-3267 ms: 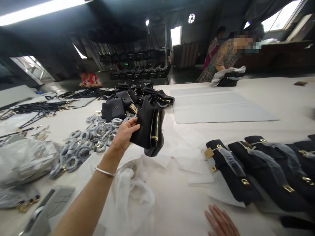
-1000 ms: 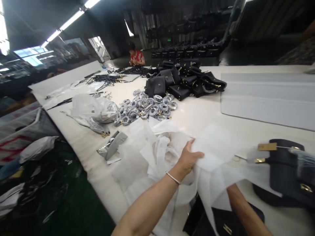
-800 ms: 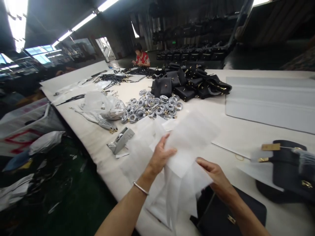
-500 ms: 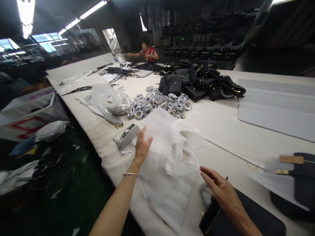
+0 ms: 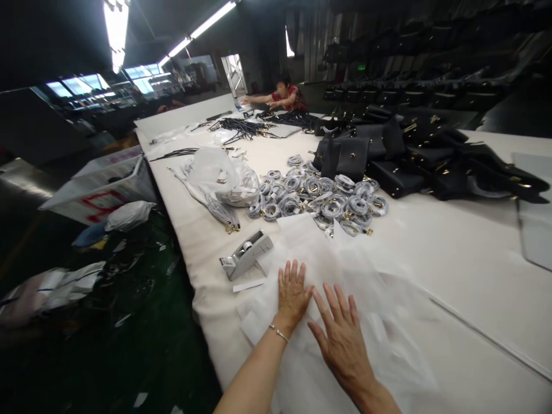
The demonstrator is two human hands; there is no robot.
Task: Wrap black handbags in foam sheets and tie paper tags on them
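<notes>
White translucent sheets [image 5: 388,339], thin like tissue paper or plastic film, lie spread over the near part of the table. My left hand [image 5: 293,296] rests flat on them with its fingers stretched out. Beside it, my right hand [image 5: 345,339] is also open, fingers spread, over the same sheets. Neither hand grips anything. A grey tape dispenser [image 5: 248,256] stands just left of my left hand, with a narrow white strip [image 5: 249,285] in front of it. Beyond the sheets lies a heap of coiled grey straps [image 5: 319,195] with gold clasps.
Black bags [image 5: 401,152] with gold fittings are piled at the right back. A clear plastic bag [image 5: 224,178] sits left of the coils, dark straps [image 5: 241,127] farther off. A person in red [image 5: 293,98] reaches across the far end. White bins [image 5: 107,190] stand left of the table.
My right hand has come left from above the black bag at the lower right onto the sheets. My left hand now lies flat on them. The view has turned left.
</notes>
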